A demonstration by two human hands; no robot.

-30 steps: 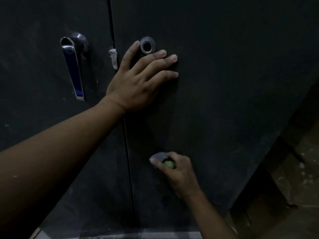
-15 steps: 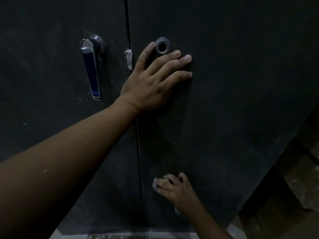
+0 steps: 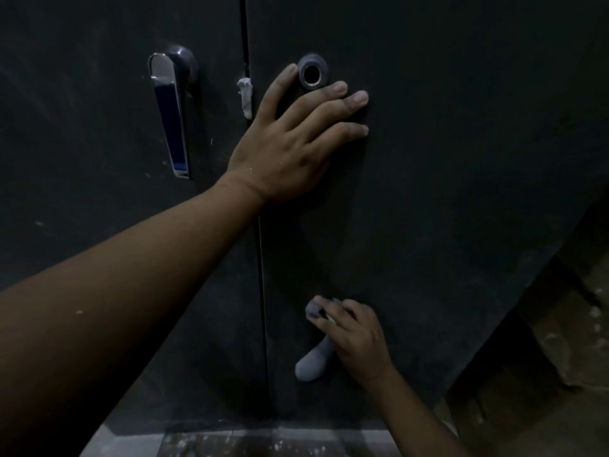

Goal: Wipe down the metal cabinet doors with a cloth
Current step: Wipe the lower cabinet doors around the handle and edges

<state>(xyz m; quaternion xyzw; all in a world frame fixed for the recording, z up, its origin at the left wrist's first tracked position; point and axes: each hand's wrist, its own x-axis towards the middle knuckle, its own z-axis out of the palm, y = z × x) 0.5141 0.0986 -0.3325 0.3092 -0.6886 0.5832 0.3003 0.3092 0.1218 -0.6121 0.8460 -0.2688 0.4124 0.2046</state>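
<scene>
Two dark metal cabinet doors fill the view, the left door point(image 3: 99, 225) and the right door point(image 3: 461, 159), split by a vertical seam. My left hand point(image 3: 296, 140) lies flat on the right door with straight spread fingers, just below a round lock ring point(image 3: 312, 73). Low on the right door, my right hand point(image 3: 354, 338) grips a grey cloth point(image 3: 311, 361) against the metal. One end of the cloth shows at my fingertips and the other hangs below my palm.
A chrome lever handle point(image 3: 171, 117) with a blue inlay hangs on the left door. A scrap of white tape point(image 3: 245, 97) sticks at the seam. The tiled floor point(image 3: 263, 443) shows at the bottom, and a brownish surface point(image 3: 560, 357) lies at the right.
My right hand slid down the right door with the cloth, then back up a little. A longer tail of cloth now hangs below it. My left hand stays pressed in place.
</scene>
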